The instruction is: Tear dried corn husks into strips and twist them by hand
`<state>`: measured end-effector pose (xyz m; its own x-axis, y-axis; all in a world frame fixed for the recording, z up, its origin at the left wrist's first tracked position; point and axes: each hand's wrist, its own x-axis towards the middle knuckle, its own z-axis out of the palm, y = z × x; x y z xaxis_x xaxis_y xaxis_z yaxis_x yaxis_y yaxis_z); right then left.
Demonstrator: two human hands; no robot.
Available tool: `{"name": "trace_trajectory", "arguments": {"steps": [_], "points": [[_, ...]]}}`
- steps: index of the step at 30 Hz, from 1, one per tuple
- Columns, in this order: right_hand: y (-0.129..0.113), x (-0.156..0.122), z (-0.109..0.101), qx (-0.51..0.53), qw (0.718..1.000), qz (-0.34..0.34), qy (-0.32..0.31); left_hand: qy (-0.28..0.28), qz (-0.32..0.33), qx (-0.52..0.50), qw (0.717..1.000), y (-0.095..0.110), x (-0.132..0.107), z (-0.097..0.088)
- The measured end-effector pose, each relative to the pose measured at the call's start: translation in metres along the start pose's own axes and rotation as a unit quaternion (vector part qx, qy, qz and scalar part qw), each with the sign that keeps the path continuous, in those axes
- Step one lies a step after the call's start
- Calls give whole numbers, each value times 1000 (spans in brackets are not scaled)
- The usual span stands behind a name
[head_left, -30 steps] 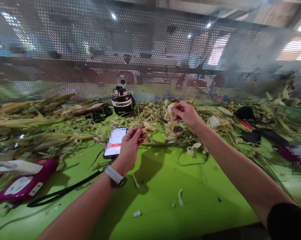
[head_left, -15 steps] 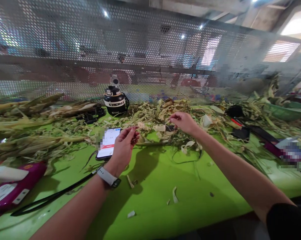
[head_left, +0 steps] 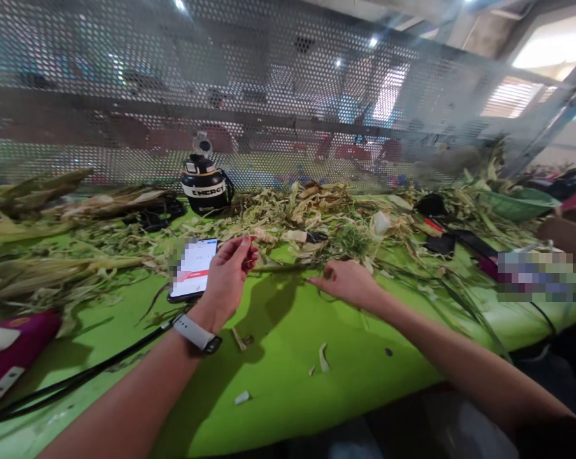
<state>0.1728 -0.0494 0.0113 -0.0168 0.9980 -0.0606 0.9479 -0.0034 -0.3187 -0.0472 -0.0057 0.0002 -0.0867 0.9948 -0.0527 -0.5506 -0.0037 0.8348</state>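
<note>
From my remote seat I see my left hand (head_left: 228, 271) raised a little above the green surface (head_left: 278, 370). Its thumb and fingertips are drawn together in a pinch, and I cannot tell whether a thin strand sits between them. A pale watch (head_left: 195, 333) is on that wrist. Just beside the hand, on its left, a phone (head_left: 192, 268) lies face up with its screen lit. My right hand (head_left: 348, 282) is low on the surface with the palm down and the fingers loosely spread and holding nothing. The forefinger points left, toward the near end of a green stalk (head_left: 278, 268) that lies flat between my two hands. Whether the fingertip touches it I cannot make out. Behind both hands the husk pile (head_left: 316, 210) stretches across the surface, up against the perforated metal screen (head_left: 269, 95). A black bottle (head_left: 204, 185) stands upright at the pile's left end. A black strap (head_left: 78, 379) trails under my left forearm, and a few husk scraps (head_left: 323, 358) lie near the front edge. At far right another person's arm (head_left: 569, 233) reaches in, near a green basin (head_left: 522, 204).
</note>
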Motion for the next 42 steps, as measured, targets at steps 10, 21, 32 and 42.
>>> {"name": "trace_trajectory", "arguments": {"steps": [10,21,32,42], "points": [[-46,-2,-25,444,887,-61,-111,-76,-61,-17,995,-1,-9,3],[-67,21,-34,612,778,-48,-134,-171,-188,-43,966,2,-14,3],[-5,14,-46,640,767,21,32,-259,-141,55,954,14,-10,2],[30,-1,-34,219,964,-8,152,-281,-166,114,938,15,-5,-1]]}}
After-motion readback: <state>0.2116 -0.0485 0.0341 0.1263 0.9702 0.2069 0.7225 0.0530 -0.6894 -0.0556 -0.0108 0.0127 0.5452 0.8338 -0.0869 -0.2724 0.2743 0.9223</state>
